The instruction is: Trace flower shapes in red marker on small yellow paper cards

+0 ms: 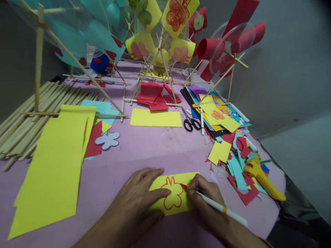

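A yellow paper strip (186, 206) lies near the table's front edge, with a red butterfly outline drawn on it. My left hand (137, 199) rests on the strip's left end, fingers spread, the index fingertip beside the drawing. In my right hand (207, 196) is a white marker (222, 208) with an orange band, pinched near its red tip. That tip touches the paper at the upper right of the outline. My right fingers cover the strip's right end.
Yellow sheets (54, 165) and wooden sticks (33, 120) lie left. Scissors (191, 123) and another yellow strip (155, 117) are ahead. At right are paper scraps (238, 168) and a yellow glue gun (263, 177). Paper pinwheels on stick frames (160, 58) stand behind.
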`<state>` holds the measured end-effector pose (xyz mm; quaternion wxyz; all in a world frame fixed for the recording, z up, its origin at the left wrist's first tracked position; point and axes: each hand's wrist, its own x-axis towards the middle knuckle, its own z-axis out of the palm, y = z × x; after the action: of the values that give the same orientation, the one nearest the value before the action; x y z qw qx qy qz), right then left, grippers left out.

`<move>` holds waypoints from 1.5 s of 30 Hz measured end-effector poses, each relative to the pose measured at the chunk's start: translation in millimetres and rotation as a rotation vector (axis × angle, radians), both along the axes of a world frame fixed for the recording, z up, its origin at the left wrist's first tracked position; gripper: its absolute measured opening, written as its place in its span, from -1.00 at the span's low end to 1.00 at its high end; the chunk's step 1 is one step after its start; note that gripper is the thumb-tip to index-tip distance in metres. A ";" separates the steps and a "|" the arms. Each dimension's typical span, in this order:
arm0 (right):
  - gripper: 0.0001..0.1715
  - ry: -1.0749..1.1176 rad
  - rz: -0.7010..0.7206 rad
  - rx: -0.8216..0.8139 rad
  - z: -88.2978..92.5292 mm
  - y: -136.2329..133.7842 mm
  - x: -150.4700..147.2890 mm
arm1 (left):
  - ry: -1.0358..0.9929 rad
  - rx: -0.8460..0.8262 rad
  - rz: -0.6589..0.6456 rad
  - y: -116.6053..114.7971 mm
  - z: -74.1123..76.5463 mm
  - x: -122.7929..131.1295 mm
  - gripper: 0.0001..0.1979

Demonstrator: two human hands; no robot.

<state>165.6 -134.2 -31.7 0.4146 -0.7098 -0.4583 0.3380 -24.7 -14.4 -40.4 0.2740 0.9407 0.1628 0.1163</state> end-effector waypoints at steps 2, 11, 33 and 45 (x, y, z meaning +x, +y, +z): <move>-0.91 -0.017 0.001 -0.006 0.6 0.6 -0.2 | 0.004 -0.002 0.007 -0.3 0.2 -0.2 -0.48; -0.89 -0.015 -0.017 0.006 -1.6 -2.0 1.5 | 0.002 0.000 -0.001 0.1 0.7 0.3 -0.51; -0.89 0.054 -0.058 -0.021 -5.6 1.4 -23.5 | 0.040 -0.095 0.088 -3.4 -5.7 0.4 -0.36; -0.88 -0.072 -0.044 -0.075 -2.4 4.4 -23.8 | 0.067 -0.136 0.090 -2.6 -3.3 2.0 -0.36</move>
<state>141.8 -129.8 -34.1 0.3781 -0.7465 -0.4444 0.3199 -22.6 -16.9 -43.7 0.3260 0.9151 0.2214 0.0857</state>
